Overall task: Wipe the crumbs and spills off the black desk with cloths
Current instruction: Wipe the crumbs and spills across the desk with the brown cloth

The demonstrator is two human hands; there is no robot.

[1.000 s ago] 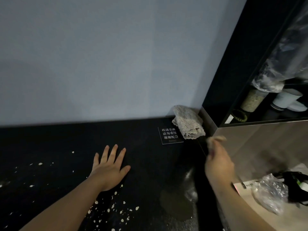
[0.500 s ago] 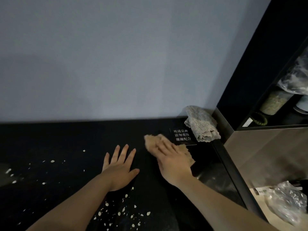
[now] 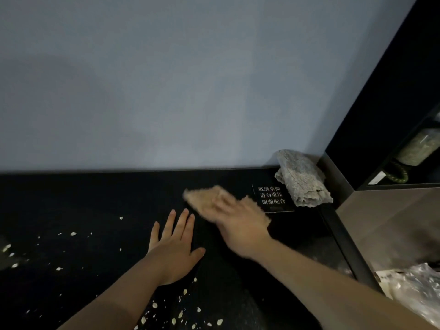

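The black desk [image 3: 83, 198] runs along a pale wall. My left hand [image 3: 175, 246] lies flat on it, fingers straight and spread. To its right, my right hand [image 3: 238, 220] presses flat on a tan cloth [image 3: 202, 197], blurred by motion. Pale crumbs [image 3: 181, 313] are scattered near my left forearm, and more crumbs [image 3: 72, 233] lie toward the left. A second, grey cloth [image 3: 302, 179] sits folded in the desk's back right corner, untouched.
A small black sign with white characters [image 3: 271, 196] lies by the grey cloth. A dark shelf unit [image 3: 381, 115] with a jar [image 3: 419, 148] rises at the right. Below it are a brown surface [image 3: 392, 222] and a crumpled plastic bag [image 3: 419, 287].
My right hand came from the desk's right edge onto the desk with the tan cloth and slid it leftward, toward the wall. My left hand stayed flat.
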